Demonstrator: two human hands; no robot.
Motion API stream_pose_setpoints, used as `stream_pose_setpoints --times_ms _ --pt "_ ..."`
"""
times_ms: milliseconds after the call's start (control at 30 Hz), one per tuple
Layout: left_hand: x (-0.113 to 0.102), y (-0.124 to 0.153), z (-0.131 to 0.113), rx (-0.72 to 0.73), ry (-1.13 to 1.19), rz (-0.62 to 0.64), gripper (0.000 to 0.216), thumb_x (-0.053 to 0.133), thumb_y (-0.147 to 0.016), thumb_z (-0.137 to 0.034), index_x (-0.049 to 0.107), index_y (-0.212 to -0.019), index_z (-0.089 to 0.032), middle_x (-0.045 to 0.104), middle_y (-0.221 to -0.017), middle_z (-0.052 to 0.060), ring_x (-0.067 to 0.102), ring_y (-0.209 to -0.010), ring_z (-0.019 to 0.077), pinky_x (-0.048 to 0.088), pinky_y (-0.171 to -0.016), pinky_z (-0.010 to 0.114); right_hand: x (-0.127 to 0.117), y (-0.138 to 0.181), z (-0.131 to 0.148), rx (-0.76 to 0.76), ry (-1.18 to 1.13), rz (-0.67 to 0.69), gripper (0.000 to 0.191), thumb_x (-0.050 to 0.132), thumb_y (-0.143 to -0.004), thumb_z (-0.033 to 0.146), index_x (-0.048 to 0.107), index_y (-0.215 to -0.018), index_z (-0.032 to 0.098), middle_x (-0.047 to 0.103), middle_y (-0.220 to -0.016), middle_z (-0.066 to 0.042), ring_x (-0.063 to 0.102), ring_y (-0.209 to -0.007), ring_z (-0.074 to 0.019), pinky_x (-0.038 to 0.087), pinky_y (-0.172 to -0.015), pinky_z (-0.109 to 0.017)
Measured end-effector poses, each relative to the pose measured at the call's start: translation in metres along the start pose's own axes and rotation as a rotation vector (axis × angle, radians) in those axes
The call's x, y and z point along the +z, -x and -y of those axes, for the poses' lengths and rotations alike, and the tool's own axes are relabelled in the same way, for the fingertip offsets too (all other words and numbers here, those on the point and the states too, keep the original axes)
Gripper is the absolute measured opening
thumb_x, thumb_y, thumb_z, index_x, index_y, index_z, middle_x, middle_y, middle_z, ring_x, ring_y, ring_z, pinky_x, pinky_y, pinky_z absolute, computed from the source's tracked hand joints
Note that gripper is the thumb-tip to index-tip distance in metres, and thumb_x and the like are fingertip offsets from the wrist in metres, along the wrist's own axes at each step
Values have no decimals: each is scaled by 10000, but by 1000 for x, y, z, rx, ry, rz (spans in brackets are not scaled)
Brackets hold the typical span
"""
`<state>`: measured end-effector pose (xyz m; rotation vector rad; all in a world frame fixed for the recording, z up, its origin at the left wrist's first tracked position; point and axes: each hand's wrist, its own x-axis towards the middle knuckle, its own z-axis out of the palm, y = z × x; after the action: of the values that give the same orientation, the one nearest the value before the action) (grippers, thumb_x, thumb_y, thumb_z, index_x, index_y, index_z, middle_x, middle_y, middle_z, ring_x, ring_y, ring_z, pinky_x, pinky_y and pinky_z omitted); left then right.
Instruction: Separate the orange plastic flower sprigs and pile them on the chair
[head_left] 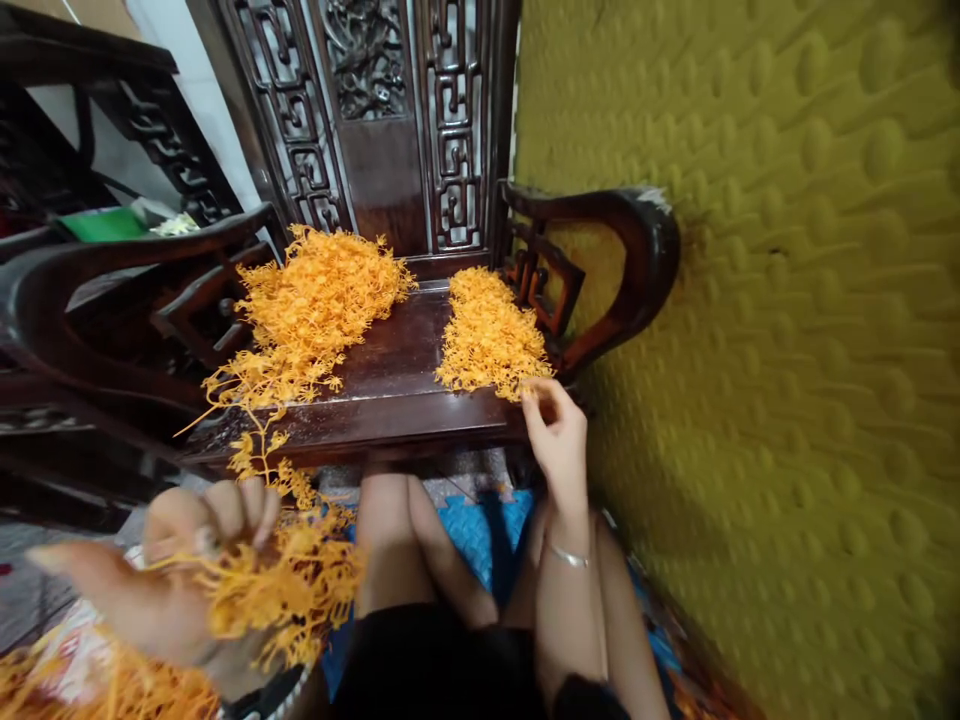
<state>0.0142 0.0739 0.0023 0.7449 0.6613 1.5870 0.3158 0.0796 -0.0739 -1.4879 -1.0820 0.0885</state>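
Curled at the lower left, my left hand (187,560) holds a bunch of orange plastic flower sprigs (300,580), its thumb sticking out to the side. Thin stems and small florets spill over the palm. My right hand (555,425) is pinched at the near right corner of a flat, neat pile of orange florets (491,335). Whatever lies between those fingertips is too small to make out. Left of that pile, a taller, tangled heap of orange sprigs (319,295) lies on the wooden chair seat (397,345), with strands hanging over the front edge.
The dark carved chair has curved armrests (652,250) on both sides and a latticed back (386,170). A yellow-green textured panel (787,350) stands close on the right. More orange sprigs (150,690) lie at the lower left. Blue foam mat (469,540) shows beneath my legs.
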Motion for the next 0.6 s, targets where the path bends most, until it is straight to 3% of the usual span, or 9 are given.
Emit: stream_pose_setpoints --times_ms 67,167,300,400,500,600 --pt "11 -1 16 51 -60 124 858 -69 -841 -732 422 -414 -172 237 -359 4 251 -377 105 276 -393 244 9 -33 -1 -85 215 44 238 457 -872 245 632 -1012 165 644 -949 -100 589 -820 -214 469 -762 -331" --pt "14 3 32 -2 -79 275 691 387 -794 -779 504 -485 -173 329 -413 -8 337 -419 109 320 -426 245 24 -73 -4 -110 436 104 302 463 -829 183 668 -1049 147 633 -971 -133 561 -907 -256 447 -859 -390" --pt "7 6 45 -124 -47 407 641 430 -808 -744 590 -607 -156 400 -501 5 411 -493 132 394 -492 255 33 -88 -7 -76 517 111 305 554 -788 221 705 -1042 146 611 -1069 -180 493 -1029 -331 404 -903 -494" --pt "11 4 53 -135 7 412 620 411 -841 -714 584 -637 -154 406 -531 5 430 -528 133 414 -523 245 29 -69 -2 -79 504 3 395 556 -818 269 647 -1183 147 530 -1271 -196 444 -1144 -354 377 -951 -536" --pt "26 0 60 -158 85 417 592 403 -863 -687 581 -670 -157 394 -519 -5 429 -523 125 415 -530 232 21 -29 17 -176 235 -97 331 542 -874 301 638 -1158 161 592 -1211 -153 507 -1140 -289 392 -1001 -477" --pt "42 -3 65 -296 192 421 584 367 -889 -667 561 -670 -161 326 -488 -31 362 -475 102 409 -510 214 14 17 47 -212 -86 10 215 541 -905 280 647 -1083 223 649 -1122 -88 570 -1095 -227 419 -1005 -415"
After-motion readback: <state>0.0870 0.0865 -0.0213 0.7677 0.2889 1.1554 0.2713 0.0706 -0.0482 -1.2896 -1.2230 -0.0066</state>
